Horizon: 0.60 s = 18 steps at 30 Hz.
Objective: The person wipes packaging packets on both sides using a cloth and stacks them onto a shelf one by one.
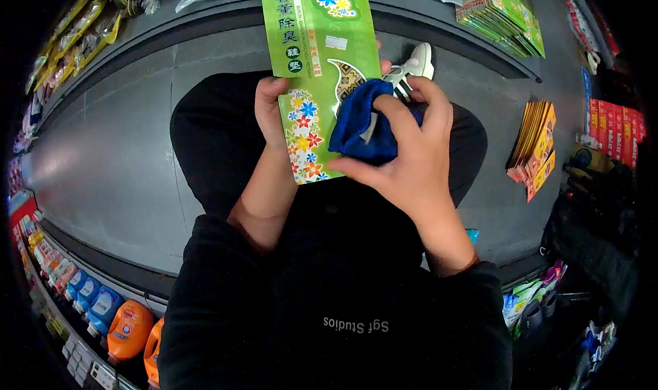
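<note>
A green package (301, 92) with colourful flowers and printed characters is upright in front of me, held at its left edge by my left hand (274, 116), whose thumb lies on the front. My right hand (411, 143) grips a dark blue cloth (356, 126) against the package's lower right part, with fingers curled over its top and the thumb below. A small pale patch shows on the cloth. Above the cloth, a curved cut-out in the package shows a brown and gold pattern. The fingers behind the package are mostly hidden.
Green packages (504, 16) are stacked on the shelf at the upper right. Orange packets (534, 147) stand on the grey floor (116, 143) at the right. Bottles (130, 328) line the lower left shelf. A white shoe (419, 61) shows beyond my right hand.
</note>
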### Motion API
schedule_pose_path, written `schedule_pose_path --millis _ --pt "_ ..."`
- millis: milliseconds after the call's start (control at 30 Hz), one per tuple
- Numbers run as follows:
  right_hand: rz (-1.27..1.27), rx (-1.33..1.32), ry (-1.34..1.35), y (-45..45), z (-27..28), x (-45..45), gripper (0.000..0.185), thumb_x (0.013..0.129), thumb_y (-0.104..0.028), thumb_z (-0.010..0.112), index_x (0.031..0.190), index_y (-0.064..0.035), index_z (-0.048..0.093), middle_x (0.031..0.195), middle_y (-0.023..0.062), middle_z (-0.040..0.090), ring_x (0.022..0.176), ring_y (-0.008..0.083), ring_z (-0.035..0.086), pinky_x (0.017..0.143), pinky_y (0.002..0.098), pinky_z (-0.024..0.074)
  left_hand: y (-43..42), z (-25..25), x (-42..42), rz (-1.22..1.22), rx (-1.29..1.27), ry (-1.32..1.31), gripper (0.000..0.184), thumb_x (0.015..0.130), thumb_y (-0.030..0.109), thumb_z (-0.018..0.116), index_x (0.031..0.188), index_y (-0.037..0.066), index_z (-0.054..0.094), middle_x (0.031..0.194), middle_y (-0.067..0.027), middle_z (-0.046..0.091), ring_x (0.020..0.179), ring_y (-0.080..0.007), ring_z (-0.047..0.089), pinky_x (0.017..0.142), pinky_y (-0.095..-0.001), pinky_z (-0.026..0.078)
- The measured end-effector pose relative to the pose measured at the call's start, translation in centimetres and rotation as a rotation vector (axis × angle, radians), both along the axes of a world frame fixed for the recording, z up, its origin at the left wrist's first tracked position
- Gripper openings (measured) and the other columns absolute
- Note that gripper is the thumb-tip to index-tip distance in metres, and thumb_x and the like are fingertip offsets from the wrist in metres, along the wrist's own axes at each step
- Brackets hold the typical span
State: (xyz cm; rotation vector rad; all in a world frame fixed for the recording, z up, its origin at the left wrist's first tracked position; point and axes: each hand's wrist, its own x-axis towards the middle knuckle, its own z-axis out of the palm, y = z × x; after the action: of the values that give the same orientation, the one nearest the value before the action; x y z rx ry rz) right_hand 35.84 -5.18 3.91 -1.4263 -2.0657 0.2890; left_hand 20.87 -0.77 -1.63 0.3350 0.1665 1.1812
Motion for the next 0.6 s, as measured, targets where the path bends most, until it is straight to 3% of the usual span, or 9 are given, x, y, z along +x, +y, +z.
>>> schedule_pose_path --millis 33,133,200,233,300,467,533,600 --pt "-0.037 -0.061 -0.059 -0.4 0.0 -0.1 0.055 0.065 -0.035 0.082 0.108 -0.0084 0.061 0.123 0.0202 0.042 0.108 0.0397 0.042 0.092 0.045 0.0387 0.1 0.0 0.0 0.024 0.02 0.039 0.089 0.076 0.053 0.044 0.145 0.0 0.023 0.142 -0.0289 0.032 0.127 -0.0452 0.039 0.106 -0.05 0.034" --pt "-0.1 -0.023 -0.139 -0.6 -0.4 0.2 0.05 0.069 -0.032 0.078 0.111 -0.0096 0.061 0.121 0.023 0.044 0.106 0.0412 0.045 0.089 0.0472 0.0399 0.0 0.3 0.1 0.052 -0.004 0.06 0.089 0.075 0.051 0.045 0.145 0.0 0.022 0.142 -0.0298 0.032 0.126 -0.0444 0.041 0.105 -0.0496 0.036" --pt "-0.14 0.006 0.002 -0.4 -1.1 0.5 0.039 0.077 -0.022 0.073 0.11 -0.0059 0.061 0.111 0.0211 0.05 0.098 0.0373 0.051 0.084 0.0418 0.0441 0.2 0.2 0.0 0.015 0.048 0.071 0.09 0.075 0.05 0.046 0.145 0.0 0.022 0.141 -0.0303 0.032 0.126 -0.044 0.042 0.105 -0.0495 0.036" --pt "-0.126 -0.045 0.111 -0.2 -1.1 0.7 0.035 0.079 -0.018 0.07 0.109 -0.0038 0.061 0.106 0.0193 0.052 0.093 0.0353 0.053 0.082 0.0403 0.0451 0.0 0.1 0.2 0.04 0.002 -0.011 0.086 0.071 0.043 0.045 0.142 -0.003 0.027 0.137 -0.0318 0.038 0.121 -0.0445 0.046 0.102 -0.0498 0.04" --pt "-0.054 -0.087 0.303 0.4 -1.4 1.4 0.025 0.083 -0.009 0.065 0.106 0.0013 0.061 0.096 0.0155 0.056 0.086 0.0293 0.058 0.079 0.0353 0.0467 0.1 0.1 0.0 0.019 0.038 0.031 0.088 0.073 0.047 0.045 0.144 -0.001 0.024 0.14 -0.0313 0.034 0.124 -0.0437 0.044 0.104 -0.0495 0.038" --pt "-0.199 -0.219 0.788 1.4 -2.2 3.3 0.037 0.088 -0.001 0.058 0.124 0.0001 0.054 0.121 0.0108 0.058 0.111 0.0177 0.053 0.097 0.0283 0.0393 0.1 -1.2 -1.4 0.016 0.015 0.154 0.091 0.074 0.052 0.047 0.146 0.002 0.02 0.144 -0.0305 0.027 0.128 -0.0433 0.039 0.106 -0.0514 0.035" --pt "-0.158 -0.164 0.798 1.9 -1.7 4.3 0.039 0.088 0.001 0.056 0.126 0.0008 0.053 0.124 0.011 0.057 0.113 0.0167 0.053 0.097 0.0274 0.0392 0.3 -1.7 -2.0 0.017 -0.02 0.13 0.084 0.076 0.048 0.048 0.143 0.001 0.029 0.139 -0.0286 0.037 0.123 -0.0418 0.045 0.103 -0.0522 0.038" --pt "-0.185 -0.18 0.877 1.5 -1.1 4.4 0.038 0.088 0.001 0.057 0.126 0.0018 0.053 0.121 0.0109 0.059 0.111 0.0159 0.054 0.096 0.0272 0.0406 -0.2 -1.2 -2.1 0.074 -0.154 -0.02 0.058 0.079 0.029 0.045 0.127 -0.003 0.048 0.118 -0.0224 0.059 0.104 -0.0338 0.062 0.091 -0.0464 0.05"
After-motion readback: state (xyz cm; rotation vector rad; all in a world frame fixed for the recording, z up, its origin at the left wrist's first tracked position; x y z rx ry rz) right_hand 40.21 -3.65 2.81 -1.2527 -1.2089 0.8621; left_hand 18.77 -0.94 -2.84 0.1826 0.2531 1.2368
